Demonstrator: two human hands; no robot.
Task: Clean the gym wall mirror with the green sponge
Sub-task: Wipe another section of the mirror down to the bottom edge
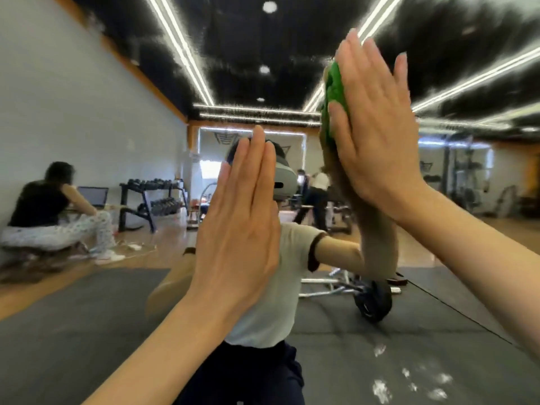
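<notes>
Two bare hands are raised against the gym wall mirror (87, 92), which fills nearly the whole frame. At centre, the left hand (239, 226) is laid flat on the glass, its fingers (257, 159) straight, held together and pointing up, with nothing held. At the upper right of the frame, the right hand (377, 135) is pressed palm-first onto the green sponge (333, 92), which is sandwiched between the palm and the mirror; only its left edge is seen beyond the hand. The right fingers are kept straight and close together, the thumb lying across the sponge's lower edge.

Reflected in the glass, behind the left hand, a person in a pale T-shirt and dark trousers is seen wearing a grey headset (285, 176). At the left of the frame another person (43, 209) is reflected, seated low beside an open laptop (95, 197). A dumbbell rack (155, 197) is reflected further back, left of centre. A barbell with a black plate (372, 299) is seen lying on the dark floor mat (73, 317), right of centre. White smears (382, 390) are visible on the glass at the lower right.
</notes>
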